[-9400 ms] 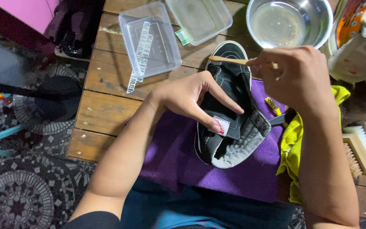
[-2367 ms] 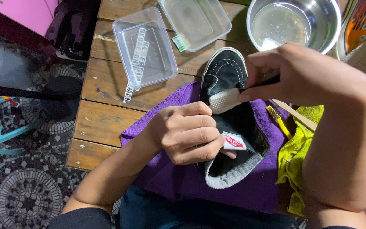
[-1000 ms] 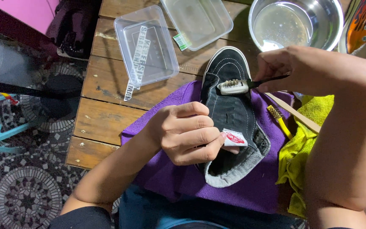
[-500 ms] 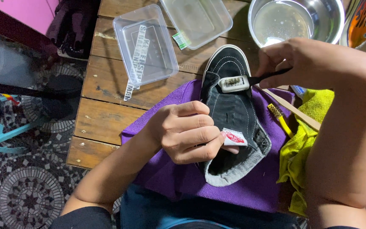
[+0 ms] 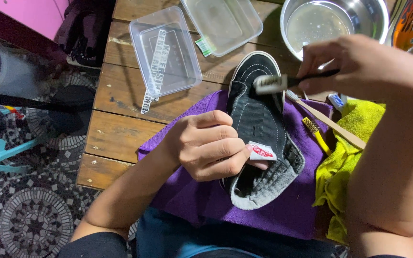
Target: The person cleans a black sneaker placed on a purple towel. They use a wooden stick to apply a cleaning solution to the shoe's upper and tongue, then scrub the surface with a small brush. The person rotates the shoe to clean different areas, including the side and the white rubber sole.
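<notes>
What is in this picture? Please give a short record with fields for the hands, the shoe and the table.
left hand: grips the tongue of the black shoe
right hand: holds a small brush over the shoe's toe end
under shoe: purple cloth
on table: steel bowl of water, two clear plastic containers, yellow cloth

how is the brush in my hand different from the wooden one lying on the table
The dark-handled brush is held in your right hand, its pale head against the black shoe; the wooden brush lies untouched across the purple cloth and yellow towel. The held one has a black handle, the lying one a light wood handle. Both are slim, toothbrush-shaped brushes.
</notes>
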